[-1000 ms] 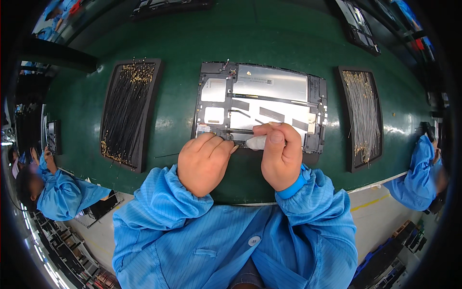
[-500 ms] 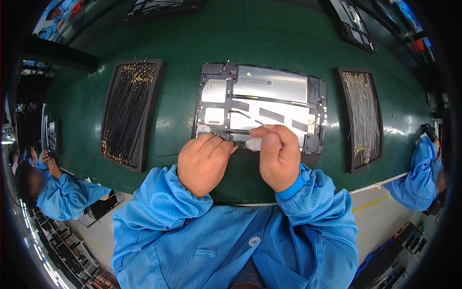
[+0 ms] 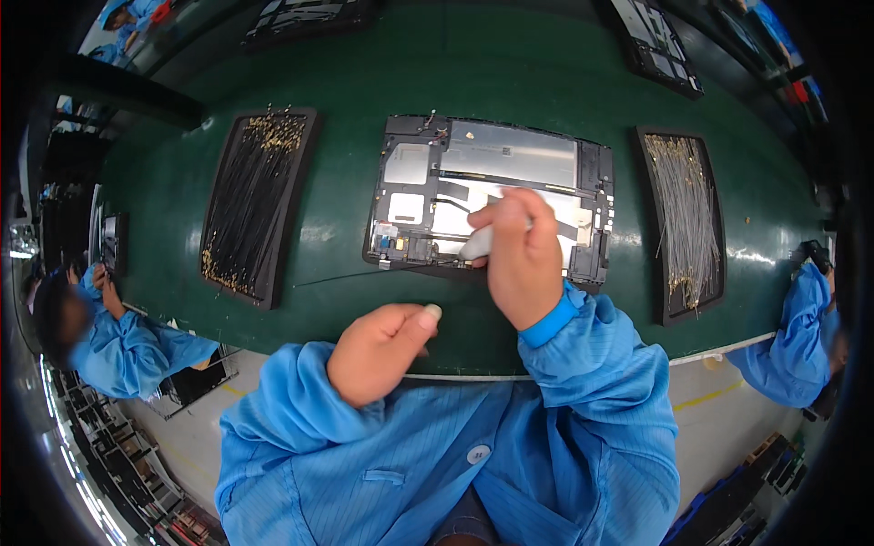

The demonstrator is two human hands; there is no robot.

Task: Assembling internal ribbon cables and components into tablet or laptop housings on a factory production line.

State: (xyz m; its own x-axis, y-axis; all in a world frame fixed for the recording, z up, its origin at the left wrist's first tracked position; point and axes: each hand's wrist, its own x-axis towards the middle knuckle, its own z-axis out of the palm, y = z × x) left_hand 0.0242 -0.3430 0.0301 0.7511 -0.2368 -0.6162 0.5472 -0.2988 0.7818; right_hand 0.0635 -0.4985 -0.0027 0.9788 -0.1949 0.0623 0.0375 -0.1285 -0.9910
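Note:
An opened tablet-like device (image 3: 510, 150) lies on the green table in front of me, its silver back, dark strips and circuit parts showing. My right hand (image 3: 526, 259), with a blue band at the wrist, is closed over its lower edge. A white tapered thing (image 3: 476, 244) shows at those fingers, its tip pointing at the small parts there; whether it is a tool or a finger cover I cannot tell. A thin black cable (image 3: 350, 276) runs from the table to that edge. My left hand (image 3: 382, 350) hovers nearer me, thumb against curled fingers, nothing visible in it.
At the left a dark tray (image 3: 284, 227) carries many black cables with gold ends. Another tray (image 3: 719, 255) with grey cables stands at the right. More devices (image 3: 660, 55) lie at the far side. Co-workers in blue sit at both sides (image 3: 137, 346).
My left hand has drawn back from the device's lower edge toward me, uncovering the cable and the corner parts. My right hand has tilted and shifted slightly, still over the same edge.

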